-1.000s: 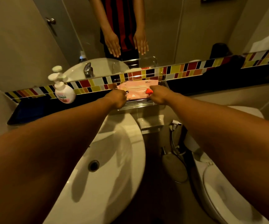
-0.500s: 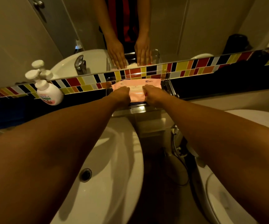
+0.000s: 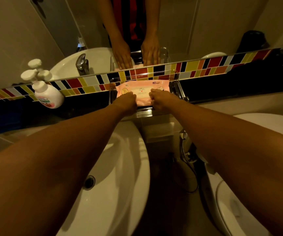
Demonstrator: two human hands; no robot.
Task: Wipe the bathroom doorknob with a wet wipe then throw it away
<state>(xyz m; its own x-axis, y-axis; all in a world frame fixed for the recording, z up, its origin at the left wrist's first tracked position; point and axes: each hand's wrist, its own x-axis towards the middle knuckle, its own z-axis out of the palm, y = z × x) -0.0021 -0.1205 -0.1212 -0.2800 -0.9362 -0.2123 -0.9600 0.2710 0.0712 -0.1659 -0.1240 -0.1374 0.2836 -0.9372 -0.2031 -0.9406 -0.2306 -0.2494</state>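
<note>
We look down along two bare forearms that reach forward over a white basin [image 3: 120,167] toward a dark ledge under a mirror [image 3: 205,23]. On that ledge, in a clear holder [image 3: 176,86], lies a pink pack of wet wipes [image 3: 142,90], flat, with its printed top facing up and "80 sheets" legible at its far right corner. Our left hand [image 3: 126,101] rests on the near left part of the pack with its fingers curled under, knuckles toward us; our right hand [image 3: 161,99] sits just beside it on the near right part, also curled. Both hands touch the pack, and a narrow strip of its pink top shows between them. We cannot tell whether either hand pinches a flap or a wipe, since the fingertips are hidden behind the knuckles. No loose wipe shows outside the pack. Left of the holder, well apart from the hands, a white pump bottle [image 3: 48,95] stands upright on the ledge against a band of coloured tiles [image 3: 205,65]. The mirror reflects the hands from the far side, a chrome tap [image 3: 82,63] and, at the top left corner, a doorknob [image 3: 36,0] on a door behind us, cut off by the frame edge. A white toilet [image 3: 239,210] sits at the lower right, with a hose [image 3: 188,160] hanging between it and the basin.
</note>
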